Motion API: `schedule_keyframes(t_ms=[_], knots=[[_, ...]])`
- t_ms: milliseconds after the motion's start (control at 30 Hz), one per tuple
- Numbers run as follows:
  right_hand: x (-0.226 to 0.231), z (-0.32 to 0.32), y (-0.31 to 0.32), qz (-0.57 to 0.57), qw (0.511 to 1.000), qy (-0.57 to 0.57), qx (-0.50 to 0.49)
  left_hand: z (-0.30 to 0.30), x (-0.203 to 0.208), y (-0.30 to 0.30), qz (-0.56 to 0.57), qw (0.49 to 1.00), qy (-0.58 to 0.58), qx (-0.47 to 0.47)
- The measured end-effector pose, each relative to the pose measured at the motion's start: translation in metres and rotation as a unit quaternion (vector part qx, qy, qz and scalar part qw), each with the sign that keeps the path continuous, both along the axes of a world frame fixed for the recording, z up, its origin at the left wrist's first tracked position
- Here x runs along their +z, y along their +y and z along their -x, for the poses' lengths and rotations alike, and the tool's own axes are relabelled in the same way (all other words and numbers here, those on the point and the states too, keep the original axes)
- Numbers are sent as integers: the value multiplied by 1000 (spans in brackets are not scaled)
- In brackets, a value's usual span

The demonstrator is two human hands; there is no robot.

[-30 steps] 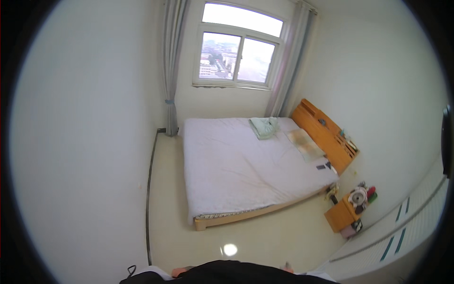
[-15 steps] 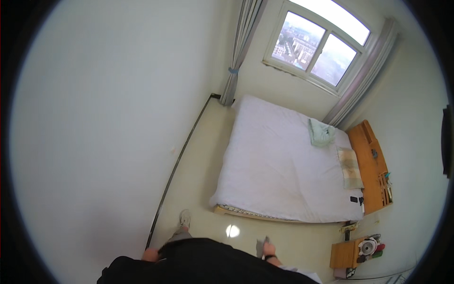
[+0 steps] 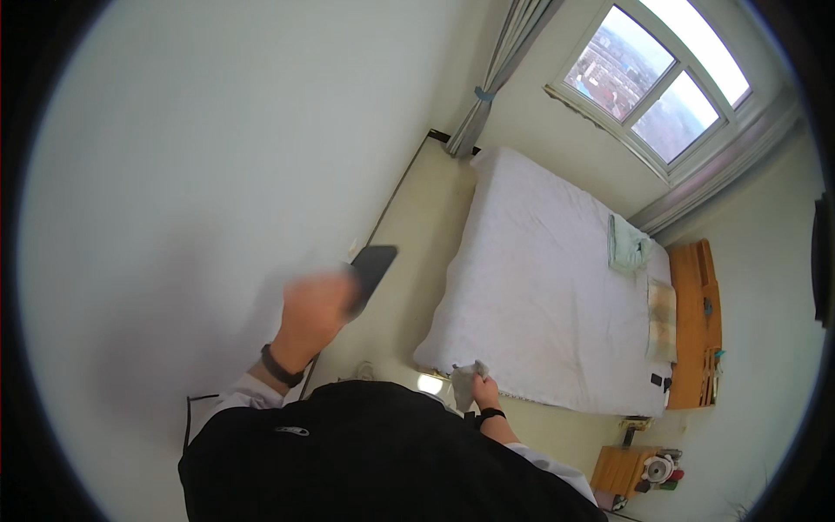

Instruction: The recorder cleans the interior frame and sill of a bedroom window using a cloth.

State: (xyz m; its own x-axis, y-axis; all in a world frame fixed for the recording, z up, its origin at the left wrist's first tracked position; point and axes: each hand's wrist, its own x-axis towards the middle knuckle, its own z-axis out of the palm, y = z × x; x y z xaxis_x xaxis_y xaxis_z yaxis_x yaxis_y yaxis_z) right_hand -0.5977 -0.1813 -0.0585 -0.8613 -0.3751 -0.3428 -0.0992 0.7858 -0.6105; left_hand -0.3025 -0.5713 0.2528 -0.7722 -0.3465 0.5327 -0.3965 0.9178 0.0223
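So the left hand [image 3: 317,304] is out near the wall [image 3: 217,174] with a dark flat slab [image 3: 376,268], maybe a phone. Its fingers look wrapped round the near end, but the blur's bad enough that I can't tell how firm that grip is. The far end sticks out over the floor [image 3: 426,217]. That's my main worry: a loose hold plus a quick swing and the slab goes straight down on what looks like hard, shiny flooring. Swing too wide left and I reckon it could clip the wall instead.

The right hand [image 3: 485,394] is down by the foot of the bed [image 3: 539,278], fingers clenched on a bunched grey cloth [image 3: 465,384], with a loose part hanging below. Can't tell if the cloth touches the bed. If that pinch slackens I'd guess it slides off, and the dangling bit could catch on the bed's edge.

Also, a light shoe [image 3: 365,371] peeks out past the black jacket [image 3: 374,452], which blocks most of the view below. Anything dropped close in might land underfoot, and on a smooth floor a cloth there could mean a slip.
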Motion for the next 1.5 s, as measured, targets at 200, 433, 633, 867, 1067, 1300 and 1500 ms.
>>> schedule_keyframes(t_ms=[200, 433, 633, 867, 1067, 1300, 1500], knots=[[-27, 9, 53, -128, 986, -77, -71, 70, 30, -51, 143, 969, 171, -109], [-106, 3, 97, -260, 951, -144, -82, 140, 41, -87, 216, 952, 157, -151], [-119, 97, -14, -158, 966, -181, -100, 227, 90, -99, 283, 934, 105, -193], [-49, 241, -173, 62, 990, -109, -62, 300, 141, -103, 342, 910, 78, -220], [-99, 277, -177, 9, 997, -81, 11, 347, 140, -112, 327, 908, 94, -243], [-138, 243, -65, -62, 978, -197, 16, 381, 137, -119, 292, 905, 120, -284], [-105, 223, -30, -73, 976, -204, -1, 418, 67, -151, -68, 967, 9, -244]])
